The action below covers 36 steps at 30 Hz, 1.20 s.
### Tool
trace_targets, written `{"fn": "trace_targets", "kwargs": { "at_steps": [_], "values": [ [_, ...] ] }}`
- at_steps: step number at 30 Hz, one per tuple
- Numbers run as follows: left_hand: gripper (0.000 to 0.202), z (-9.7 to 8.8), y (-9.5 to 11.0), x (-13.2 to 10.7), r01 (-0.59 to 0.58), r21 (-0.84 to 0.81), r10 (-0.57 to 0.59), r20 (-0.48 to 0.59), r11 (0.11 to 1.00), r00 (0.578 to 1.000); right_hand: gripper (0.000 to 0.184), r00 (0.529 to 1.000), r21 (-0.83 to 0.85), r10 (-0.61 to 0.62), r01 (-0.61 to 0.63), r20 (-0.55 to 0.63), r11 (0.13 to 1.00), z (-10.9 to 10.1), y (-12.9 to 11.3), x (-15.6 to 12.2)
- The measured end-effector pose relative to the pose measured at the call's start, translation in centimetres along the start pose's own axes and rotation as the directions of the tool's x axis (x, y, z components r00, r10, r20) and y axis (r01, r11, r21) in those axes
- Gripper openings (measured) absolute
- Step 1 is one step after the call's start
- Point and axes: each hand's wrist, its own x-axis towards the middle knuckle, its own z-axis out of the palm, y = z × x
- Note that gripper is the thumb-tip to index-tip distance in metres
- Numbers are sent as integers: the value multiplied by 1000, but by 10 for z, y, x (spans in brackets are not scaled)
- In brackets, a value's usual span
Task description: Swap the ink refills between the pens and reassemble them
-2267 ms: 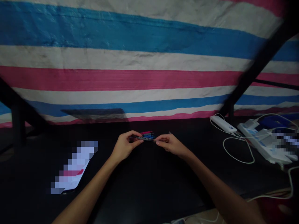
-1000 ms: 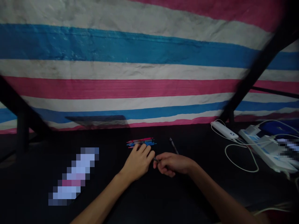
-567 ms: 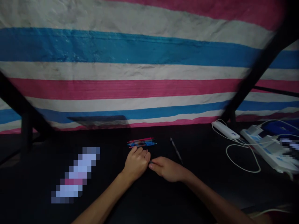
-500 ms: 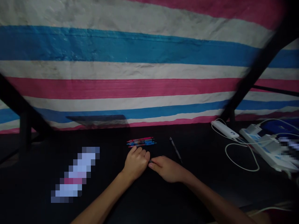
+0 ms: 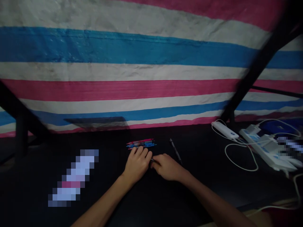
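Observation:
A slim dark pen point(image 5: 152, 160) shows only as a short piece in the gap between my two hands. My left hand point(image 5: 139, 162) is closed around one end, its knuckles up and that end hidden. The other end is pinched between the thumb and fingers of my right hand point(image 5: 167, 166). Just beyond my left fingers lies a small row of pens, a red pen point(image 5: 140, 141) and blue pens point(image 5: 144, 145) side by side. Another dark pen point(image 5: 175, 151) with a grey tip lies apart, slanting, beyond my right hand.
The black table point(image 5: 113, 198) runs up to a striped plastic sheet point(image 5: 142, 91). A blurred-out light object point(image 5: 75, 176) lies at left. To the right are a white power strip point(image 5: 267, 151), a white oblong device point(image 5: 224, 130) and looping white cables point(image 5: 241, 169). Dark frame bars slope at both sides.
My left fingers have loosened slightly and spread along the top. The right hand has shifted a little with its pinch, showing slightly more of the pen. The view has moved slightly right.

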Motion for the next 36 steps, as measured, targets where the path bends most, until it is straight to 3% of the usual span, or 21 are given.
{"fn": "trace_targets", "kwargs": {
  "at_steps": [2, 5, 8, 10, 12, 14, 15, 17, 19, 21, 23, 28, 32, 36],
  "values": [
    [10, -2, 0, 0, -60, 1, 60, -61, 998, 996, 19, 990, 282, 30, -67, 135, 957, -4, 2, 0],
    [16, -4, -3, -1, -108, -3, 106, -148, 994, 983, 14, 918, 649, -45, -242, 393, 721, -10, 3, -1],
    [19, -6, -5, -1, -128, -16, 122, -219, 992, 968, 8, 819, 789, -205, -401, 536, 465, -13, 2, -2],
    [17, -6, -5, -1, -146, -12, 138, -259, 989, 956, 6, 769, 789, -256, -469, 585, 397, -12, 1, -2],
    [18, -4, -5, -1, -156, -3, 149, -284, 988, 947, 16, 768, 765, -215, -481, 603, 427, -9, 0, -1],
    [20, -2, -5, 0, -159, 2, 152, -288, 987, 945, 25, 826, 707, -90, -414, 557, 573, -5, -3, -1],
    [20, -2, -4, 1, -156, 3, 151, -278, 988, 949, 28, 879, 638, -11, -337, 476, 692, -3, -5, -1],
    [20, -1, -3, 2, -140, 11, 138, -248, 990, 959, 29, 976, 357, 86, -154, 200, 921, 0, -10, -4],
    [22, -1, 0, 2, -109, 20, 111, -219, 994, 969, 27, 997, -4, 61, -61, -48, 998, 2, -14, -6],
    [23, -1, 3, 2, -69, 21, 71, -179, 997, 981, 28, 992, -251, 33, -62, -120, 966, 5, -15, -9],
    [22, 1, 7, 1, -30, 8, 31, -105, 1000, 994, 29, 994, -398, 36, -72, -99, 914, 8, -16, -9],
    [16, 3, 11, 0, 58, -48, -52, 110, 997, 993, 24, 993, -580, 22, -86, -117, 810, 15, -13, -2],
    [14, -5, 10, 4, 160, -89, -131, 275, 983, 953, 18, 988, -626, -10, -90, -155, 775, 19, -11, 1],
    [15, -12, 11, 8, 282, -105, -213, 425, 954, 880, 11, 975, -649, -86, -69, -205, 758, 24, -8, 2]
  ]
}}
